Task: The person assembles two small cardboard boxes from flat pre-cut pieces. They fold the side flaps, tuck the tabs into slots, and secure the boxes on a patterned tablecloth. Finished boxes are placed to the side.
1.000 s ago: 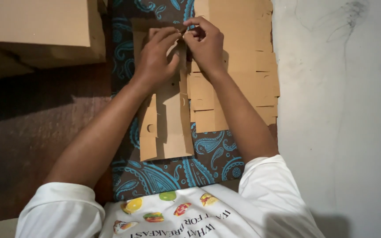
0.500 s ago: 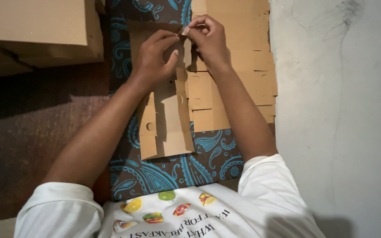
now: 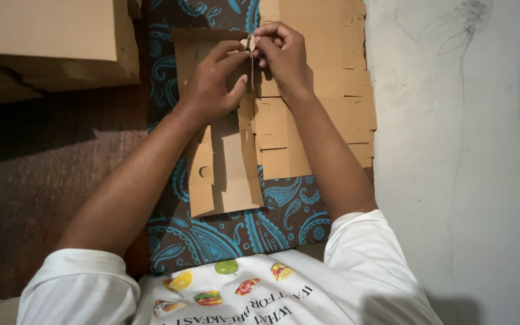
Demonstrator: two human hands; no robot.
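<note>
both hands meet at the far end of a flat brown cardboard blank [image 3: 227, 174] lying on a blue paisley cloth [image 3: 284, 216]. the left hand [image 3: 212, 87] presses the blank's far part with fingers spread, while the right hand [image 3: 281, 54] has fingertips pinched together on a small tab [image 3: 250, 43] at its top edge. a stack of similar blanks [image 3: 326, 114] lies just right of it, boxes [image 3: 55, 42] to the far left. the thin tab looks likely to tear or crease wrongly if pulled too hard, and the blank could slide on the cloth.
</note>
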